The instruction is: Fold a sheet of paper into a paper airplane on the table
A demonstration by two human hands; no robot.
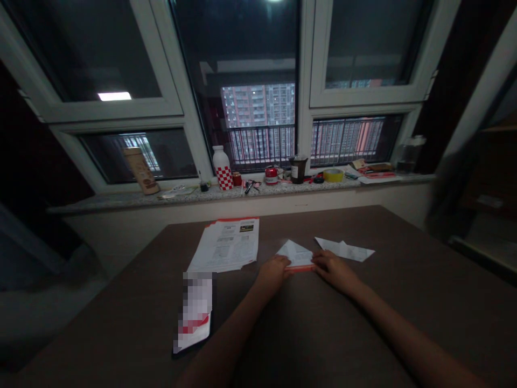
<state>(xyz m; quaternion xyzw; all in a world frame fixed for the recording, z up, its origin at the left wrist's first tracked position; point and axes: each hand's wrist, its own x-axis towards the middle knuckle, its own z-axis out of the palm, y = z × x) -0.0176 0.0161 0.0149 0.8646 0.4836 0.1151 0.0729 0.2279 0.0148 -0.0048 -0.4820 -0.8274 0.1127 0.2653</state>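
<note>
My left hand (274, 272) and my right hand (333, 269) rest on the dark brown table (363, 312), both gripping the near edge of a folded white paper sheet (296, 254). That edge shows an orange-red strip between my hands. A loose, creased white paper (343, 249) lies just beyond my right hand, apart from it. Left of my left hand lies a stack of printed papers (226, 245) with a red top edge. Nearer me lies a phone (195, 312) with a blurred, pixelated screen.
Beyond the table's far edge stands a speckled stone windowsill (258, 189) holding a white-and-red checkered bottle (223, 168), a yellow tape roll (333, 175), a glass jar (410, 154) and several small items. Dark window panes rise behind it.
</note>
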